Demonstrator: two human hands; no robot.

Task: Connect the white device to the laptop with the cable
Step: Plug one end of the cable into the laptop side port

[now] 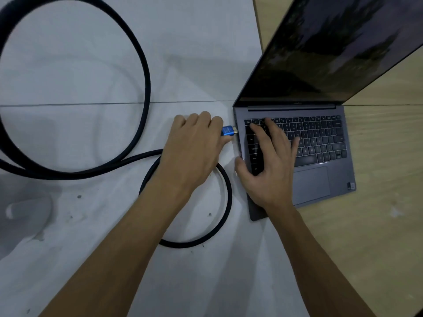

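An open grey laptop (320, 179) lies at the right with its dark screen tilted back. A thick black cable (146, 88) loops widely across the white surface at the left and curls once more under my left forearm. My left hand (194, 152) is shut on the cable's blue plug (227, 131), whose metal tip sits right at the laptop's left side edge. My right hand (267, 161) rests flat on the left part of the keyboard, thumb against the laptop's left edge. No white device is in view.
The white surface (91, 225) carries a seam line and a few small dark specks. A light wooden tabletop (377, 225) lies under and right of the laptop. A blurred pale shape (25, 211) shows at the left edge.
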